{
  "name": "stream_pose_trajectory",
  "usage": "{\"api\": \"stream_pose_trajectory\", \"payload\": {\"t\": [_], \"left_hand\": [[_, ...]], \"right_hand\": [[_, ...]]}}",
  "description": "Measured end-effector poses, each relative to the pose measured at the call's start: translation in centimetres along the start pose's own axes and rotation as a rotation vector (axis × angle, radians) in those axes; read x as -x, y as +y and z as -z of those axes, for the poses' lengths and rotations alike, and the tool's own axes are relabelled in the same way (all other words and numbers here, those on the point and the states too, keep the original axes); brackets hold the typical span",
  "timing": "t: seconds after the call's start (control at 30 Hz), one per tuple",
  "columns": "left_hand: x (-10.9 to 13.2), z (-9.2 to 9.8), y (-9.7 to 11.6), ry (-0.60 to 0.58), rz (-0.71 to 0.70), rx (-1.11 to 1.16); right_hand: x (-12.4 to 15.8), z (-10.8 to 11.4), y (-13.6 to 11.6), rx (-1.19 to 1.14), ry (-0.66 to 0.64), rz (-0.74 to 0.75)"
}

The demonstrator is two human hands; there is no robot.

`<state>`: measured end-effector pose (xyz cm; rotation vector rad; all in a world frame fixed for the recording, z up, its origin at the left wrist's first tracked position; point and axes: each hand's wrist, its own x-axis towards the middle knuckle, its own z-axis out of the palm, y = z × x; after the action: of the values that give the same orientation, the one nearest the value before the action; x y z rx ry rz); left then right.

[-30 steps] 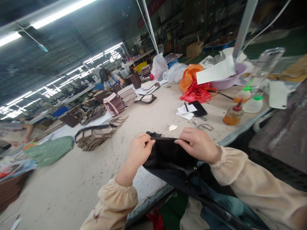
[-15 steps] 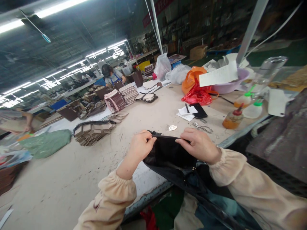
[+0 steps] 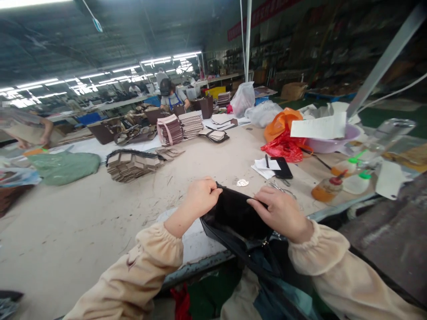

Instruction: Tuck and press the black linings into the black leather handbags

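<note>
A black bag (image 3: 238,215) hangs over the table's front edge, its mouth spread wide and its dark inside showing. My left hand (image 3: 203,195) pinches the far rim near its left corner. Farther right on that same rim, my right hand (image 3: 278,211) grips the edge between thumb and fingers. A small metal fitting (image 3: 265,243) shows on the near side of the bag. Just beyond my hands lie a crumpled white scrap (image 3: 243,182) and metal scissors (image 3: 283,190), partly hidden behind my right hand.
Bottles with orange liquid (image 3: 328,189) stand at the right. A black phone-like slab (image 3: 283,168), white papers (image 3: 262,171) and a red plastic bag (image 3: 285,149) lie farther back. Stacked brown pieces (image 3: 133,165) and a green bag (image 3: 63,169) sit leftward. A co-worker (image 3: 173,98) is across the table.
My view has tilted more level and turned slightly left. Both hands keep their hold on the bag's rim, and the bag's mouth hangs a little more open.
</note>
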<state>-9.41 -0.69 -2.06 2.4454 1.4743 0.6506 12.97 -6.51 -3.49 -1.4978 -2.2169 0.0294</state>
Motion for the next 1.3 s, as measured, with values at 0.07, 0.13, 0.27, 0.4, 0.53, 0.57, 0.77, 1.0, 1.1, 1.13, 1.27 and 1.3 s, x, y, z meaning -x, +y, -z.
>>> {"api": "stream_pose_trajectory", "payload": {"t": [0.07,0.13,0.27,0.4,0.53,0.57,0.77,1.0,1.1,1.13,1.27,1.3], "left_hand": [[0.1,0.0,0.1,0.003,0.007,0.0],[0.1,0.1,0.2,0.005,0.011,0.004],[0.3,0.2,0.4,-0.002,-0.007,0.013],[0.5,0.2,0.5,0.006,-0.01,0.022],[0.7,0.1,0.6,0.019,0.0,0.039],[0.7,0.1,0.6,0.021,0.002,0.041],[0.7,0.0,1.1,0.026,0.004,0.042],[1.1,0.2,1.5,0.028,0.001,0.056],[1.3,0.2,1.8,0.027,-0.02,0.035],[1.3,0.3,2.0,0.025,-0.026,0.025],[1.4,0.3,2.2,0.021,-0.023,-0.003],[1.5,0.3,2.2,0.02,-0.02,-0.004]], "right_hand": [[-0.1,0.3,-0.2,0.012,-0.027,0.02],[-0.2,0.4,-0.4,0.002,-0.054,0.023],[-0.7,0.2,-0.7,0.013,-0.082,-0.001],[-1.4,0.0,-1.0,0.11,-0.141,0.027],[-1.7,0.2,-1.2,0.108,-0.184,0.068],[-1.7,0.3,-1.2,0.102,-0.188,0.075],[-1.6,0.3,-1.0,0.09,-0.209,0.112],[-1.3,0.7,-1.1,0.108,-0.248,0.102],[-1.8,1.0,-1.7,0.107,-0.303,0.109],[-2.0,1.1,-1.8,0.115,-0.307,0.108],[-2.9,0.8,-2.3,0.135,-0.291,0.116],[-3.1,0.7,-2.4,0.124,-0.292,0.126]]}}
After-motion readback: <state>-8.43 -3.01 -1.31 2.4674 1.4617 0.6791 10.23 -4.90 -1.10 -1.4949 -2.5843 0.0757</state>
